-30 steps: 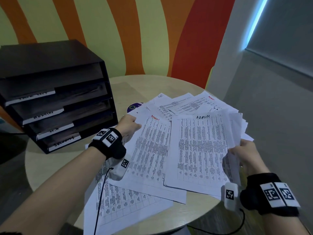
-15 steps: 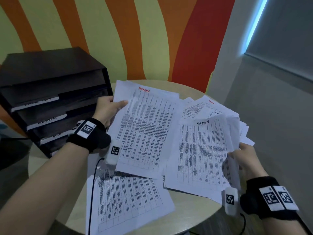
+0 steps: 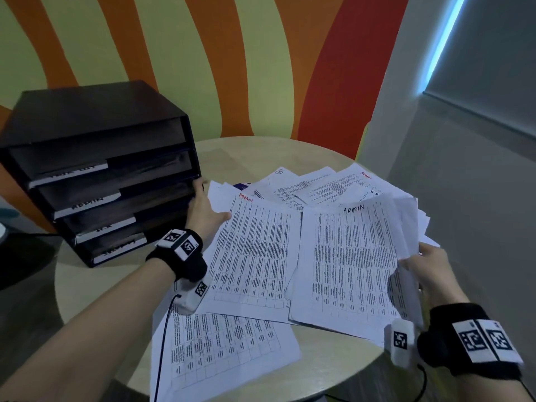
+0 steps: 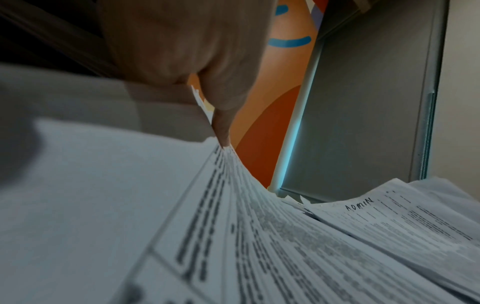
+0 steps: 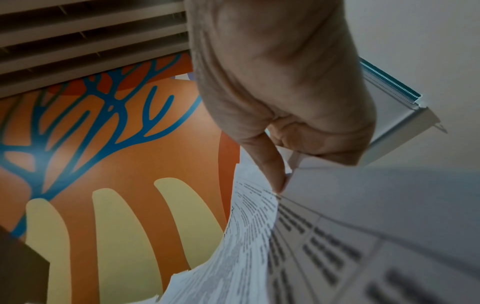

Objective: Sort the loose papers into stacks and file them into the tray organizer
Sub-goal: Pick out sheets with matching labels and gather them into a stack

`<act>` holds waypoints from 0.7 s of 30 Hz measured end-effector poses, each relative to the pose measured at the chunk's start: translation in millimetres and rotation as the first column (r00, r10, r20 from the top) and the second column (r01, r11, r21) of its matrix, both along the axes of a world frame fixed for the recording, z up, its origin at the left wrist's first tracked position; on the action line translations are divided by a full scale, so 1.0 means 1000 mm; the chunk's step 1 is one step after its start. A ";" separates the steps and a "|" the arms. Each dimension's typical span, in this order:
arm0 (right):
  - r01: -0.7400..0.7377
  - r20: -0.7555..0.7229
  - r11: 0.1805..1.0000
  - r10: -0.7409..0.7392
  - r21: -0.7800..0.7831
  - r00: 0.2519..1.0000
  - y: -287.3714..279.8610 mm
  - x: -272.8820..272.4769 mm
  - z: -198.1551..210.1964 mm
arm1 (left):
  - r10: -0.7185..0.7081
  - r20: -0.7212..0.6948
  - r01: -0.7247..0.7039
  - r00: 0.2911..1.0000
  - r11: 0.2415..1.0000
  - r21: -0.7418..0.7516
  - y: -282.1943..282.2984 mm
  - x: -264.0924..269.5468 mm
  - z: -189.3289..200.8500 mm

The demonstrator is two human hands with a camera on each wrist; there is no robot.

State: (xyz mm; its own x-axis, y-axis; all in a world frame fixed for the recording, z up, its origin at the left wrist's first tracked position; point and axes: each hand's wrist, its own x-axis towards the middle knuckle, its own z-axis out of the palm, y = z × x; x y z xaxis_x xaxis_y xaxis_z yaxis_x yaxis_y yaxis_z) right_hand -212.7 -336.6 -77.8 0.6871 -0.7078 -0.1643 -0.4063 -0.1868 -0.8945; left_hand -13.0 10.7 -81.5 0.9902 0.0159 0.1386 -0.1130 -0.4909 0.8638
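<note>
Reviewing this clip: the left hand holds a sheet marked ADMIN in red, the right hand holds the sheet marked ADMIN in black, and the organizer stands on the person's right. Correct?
One detail is wrong. The head view shows the tray organizer on the person's left, beside the left hand. The rest stands: that hand holds the red ADMIN sheet, and the right hand holds the black ADMIN sheet.

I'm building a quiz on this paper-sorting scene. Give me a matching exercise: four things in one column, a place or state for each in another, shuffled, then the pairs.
Things:
1. left hand
2. right hand
3. organizer
4. bottom sheet

Places or states:
A. lies flat at the table's near edge
B. holds the sheet marked ADMIN in red
C. stands at the table's left, four labelled trays
D. grips the fanned stack with ADMIN in black on top

Pairs: 1-B, 2-D, 3-C, 4-A
</note>
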 end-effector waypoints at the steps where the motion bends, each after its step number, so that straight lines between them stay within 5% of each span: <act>1: 0.001 -0.002 1.000 -0.001 -0.009 1.000 0.000 0.001 -0.001 | -0.016 0.035 0.015 0.999 1.000 0.008 -0.001 -0.001 0.000; 7: 0.002 -0.011 1.000 -0.002 -0.005 1.000 0.000 0.001 0.001 | -0.082 -0.003 0.082 0.997 0.996 -0.021 0.000 0.007 -0.006; 14: 0.016 -0.014 1.000 -0.016 0.020 1.000 0.002 0.001 0.001 | 0.035 0.000 -0.035 0.999 0.998 -0.058 -0.008 0.007 -0.005; 18: 0.003 -0.009 0.999 -0.003 0.039 1.000 0.005 0.001 0.001 | 0.063 0.218 -0.035 0.974 0.991 -0.129 -0.015 -0.007 0.023; 21: -0.002 0.011 0.999 0.001 0.046 1.000 0.008 0.001 0.003 | 0.053 0.483 0.011 0.874 0.992 -0.128 -0.014 -0.010 0.059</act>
